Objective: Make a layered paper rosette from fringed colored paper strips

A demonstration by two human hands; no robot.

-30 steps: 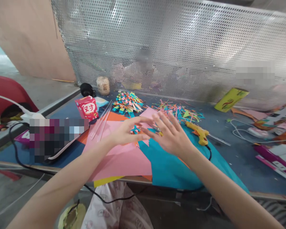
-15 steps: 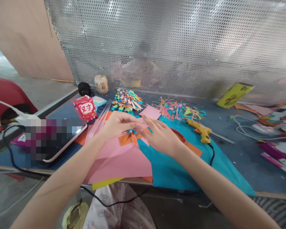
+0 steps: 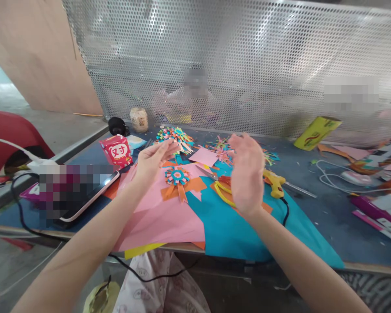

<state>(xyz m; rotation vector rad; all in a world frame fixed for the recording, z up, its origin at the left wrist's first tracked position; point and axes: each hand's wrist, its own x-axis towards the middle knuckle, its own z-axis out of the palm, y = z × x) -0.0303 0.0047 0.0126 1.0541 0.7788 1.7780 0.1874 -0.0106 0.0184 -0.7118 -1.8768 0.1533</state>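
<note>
Between my hands, a paper rosette (image 3: 177, 175) in blue, pink and orange lies on pink paper (image 3: 169, 221), its orange tails toward me. My left hand (image 3: 153, 161) is raised to its upper left, thumb and fingertips pressed together; whatever they pinch, if anything, is too small to name. On the right, my right hand (image 3: 247, 174) is lifted, upright and somewhat blurred, with fingers extended and nothing visible in it. Scissors with yellow and orange handles (image 3: 224, 193) lie beside it, partly hidden. A pink square (image 3: 203, 156) sits behind the rosette.
Blue paper (image 3: 241, 234) covers the front right. A yellow glue gun (image 3: 275, 183) lies right of my right hand. Cut strips (image 3: 220, 148) and a colourful fringed paper pile (image 3: 174, 134) are at the back. A phone (image 3: 91, 195) and red packet (image 3: 117, 151) are left.
My hands have moved apart, the left one back to the left and the right one to the right and up. The rosette and scissors are now uncovered.
</note>
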